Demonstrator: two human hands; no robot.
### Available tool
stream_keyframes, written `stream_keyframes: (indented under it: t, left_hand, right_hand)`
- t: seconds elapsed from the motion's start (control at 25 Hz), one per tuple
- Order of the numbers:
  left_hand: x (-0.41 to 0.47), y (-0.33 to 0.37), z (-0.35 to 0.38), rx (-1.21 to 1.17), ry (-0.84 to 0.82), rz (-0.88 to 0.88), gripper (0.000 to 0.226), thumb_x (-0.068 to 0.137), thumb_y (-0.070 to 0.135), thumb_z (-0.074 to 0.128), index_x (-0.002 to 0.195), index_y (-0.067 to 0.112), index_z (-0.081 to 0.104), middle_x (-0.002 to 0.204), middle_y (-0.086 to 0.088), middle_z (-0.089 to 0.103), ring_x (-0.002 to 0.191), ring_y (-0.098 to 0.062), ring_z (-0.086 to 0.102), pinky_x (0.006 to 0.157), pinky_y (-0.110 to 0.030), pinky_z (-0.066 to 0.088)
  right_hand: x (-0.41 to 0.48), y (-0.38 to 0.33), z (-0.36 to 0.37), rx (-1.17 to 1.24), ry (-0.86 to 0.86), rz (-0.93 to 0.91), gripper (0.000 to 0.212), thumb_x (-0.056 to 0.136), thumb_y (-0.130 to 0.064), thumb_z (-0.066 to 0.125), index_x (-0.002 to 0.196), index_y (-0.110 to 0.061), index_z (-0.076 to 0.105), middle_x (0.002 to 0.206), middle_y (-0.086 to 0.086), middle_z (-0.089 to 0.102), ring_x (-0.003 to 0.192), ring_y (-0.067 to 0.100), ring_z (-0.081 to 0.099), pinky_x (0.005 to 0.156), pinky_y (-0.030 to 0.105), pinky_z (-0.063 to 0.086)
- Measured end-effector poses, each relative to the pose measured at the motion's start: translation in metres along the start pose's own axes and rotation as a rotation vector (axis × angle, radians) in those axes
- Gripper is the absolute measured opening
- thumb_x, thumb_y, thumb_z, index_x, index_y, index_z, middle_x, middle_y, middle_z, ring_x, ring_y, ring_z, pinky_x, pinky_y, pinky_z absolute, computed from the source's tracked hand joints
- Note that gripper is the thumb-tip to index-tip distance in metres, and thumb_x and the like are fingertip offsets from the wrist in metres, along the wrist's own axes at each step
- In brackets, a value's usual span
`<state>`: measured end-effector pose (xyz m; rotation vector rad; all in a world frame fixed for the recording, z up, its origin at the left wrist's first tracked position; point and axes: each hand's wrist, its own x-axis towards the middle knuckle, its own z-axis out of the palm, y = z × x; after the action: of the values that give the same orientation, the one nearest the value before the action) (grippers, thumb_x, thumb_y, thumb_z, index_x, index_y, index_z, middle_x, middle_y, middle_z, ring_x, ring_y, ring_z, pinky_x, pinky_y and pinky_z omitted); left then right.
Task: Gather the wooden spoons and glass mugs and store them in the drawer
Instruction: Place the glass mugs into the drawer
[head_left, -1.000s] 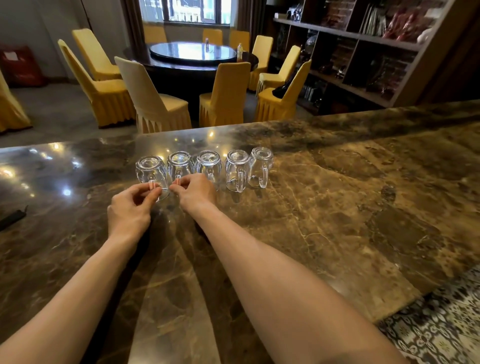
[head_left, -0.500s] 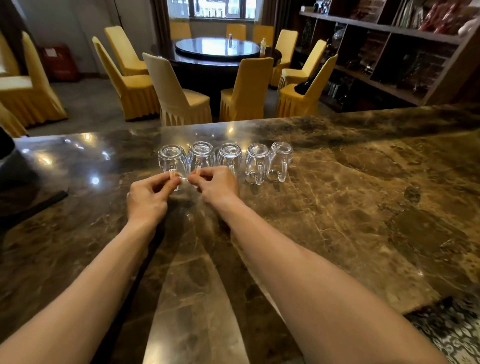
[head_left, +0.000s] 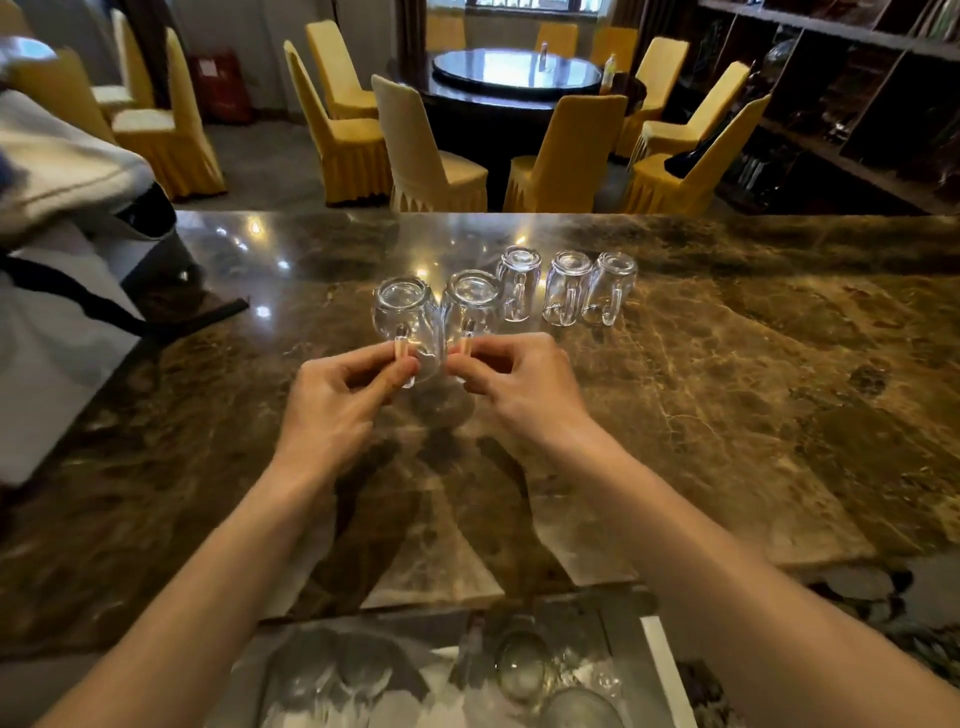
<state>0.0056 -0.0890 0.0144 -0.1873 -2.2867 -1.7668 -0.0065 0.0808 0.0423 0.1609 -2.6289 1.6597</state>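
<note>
Red box (head_left: 215, 83) by the far wall has a white label, too blurred to read. The left hand (head_left: 332, 410) pinches the handle of an upside-down glass mug (head_left: 402, 317) between thumb and forefinger. The right hand (head_left: 519, 384) pinches the handle of a second mug (head_left: 470, 306) just beside it. Three more mugs (head_left: 566, 286) stand inverted in a row on the marble counter (head_left: 727, 389), behind the held pair. An open drawer (head_left: 660, 670) at the near edge holds clear glassware (head_left: 519, 665), shapes blurred.

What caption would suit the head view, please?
Left hand and right hand each pinch an inverted glass mug by its handle; three mugs stand on the marble counter.
</note>
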Motion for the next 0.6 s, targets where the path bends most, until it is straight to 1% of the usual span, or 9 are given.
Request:
stream_keyframes:
  t: [0.12,0.2,0.32,0.4,0.48,0.6]
  left_hand:
    - [-0.051,0.017,-0.008,-0.032,-0.014,-0.023,0.021,0.081,0.028,0.07,0.091,0.046,0.071,0.094,0.023,0.072,0.092,0.003,0.066,0.076,-0.008,0.048]
    - [-0.083,0.026,-0.015,-0.048,-0.028,-0.042,0.017,0.081,0.026,0.069,0.096,0.034,0.073,0.096,0.018,0.073,0.093,0.0,0.067,0.078,-0.012,0.05]
    - [-0.126,0.038,-0.033,-0.062,-0.042,-0.081,0.021,0.082,0.022,0.069,0.102,0.019,0.072,0.098,0.01,0.074,0.095,-0.007,0.068,0.08,-0.019,0.054]
    - [-0.149,0.043,-0.044,-0.077,-0.051,-0.094,0.023,0.081,0.019,0.069,0.103,0.015,0.071,0.099,0.008,0.074,0.096,-0.01,0.069,0.081,-0.021,0.054]
    - [-0.172,0.046,-0.05,-0.09,-0.04,-0.116,0.022,0.078,0.016,0.069,0.099,0.014,0.072,0.095,0.011,0.074,0.093,-0.007,0.069,0.081,-0.018,0.053]
    - [-0.207,0.042,-0.057,-0.082,-0.028,-0.163,0.02,0.074,0.017,0.07,0.094,0.019,0.072,0.091,0.014,0.074,0.09,-0.004,0.068,0.079,-0.014,0.051]
  right_hand:
    - [-0.048,-0.008,-0.002,0.016,-0.041,-0.038,0.016,0.084,-0.021,0.07,0.096,-0.013,0.075,0.091,-0.001,0.075,0.087,0.009,0.07,0.086,0.032,0.056]
    - [-0.076,-0.011,-0.001,0.054,-0.084,-0.05,0.014,0.083,-0.022,0.07,0.094,-0.016,0.075,0.087,-0.004,0.075,0.083,0.006,0.07,0.082,0.028,0.056]
    - [-0.116,-0.015,0.004,0.058,-0.118,-0.072,0.012,0.082,-0.023,0.071,0.091,-0.018,0.076,0.085,-0.006,0.075,0.082,0.006,0.07,0.082,0.031,0.057]
    - [-0.138,-0.017,0.009,0.068,-0.14,-0.072,0.013,0.082,-0.023,0.072,0.092,-0.018,0.076,0.085,-0.006,0.075,0.08,0.003,0.07,0.081,0.03,0.058]
    - [-0.159,-0.017,0.014,0.087,-0.163,-0.058,0.011,0.081,-0.023,0.072,0.091,-0.019,0.076,0.084,-0.007,0.075,0.079,0.002,0.069,0.079,0.026,0.058]
    - [-0.191,-0.015,0.02,0.057,-0.225,-0.059,0.009,0.08,-0.025,0.071,0.088,-0.025,0.075,0.081,-0.013,0.074,0.077,-0.002,0.068,0.071,0.015,0.055]
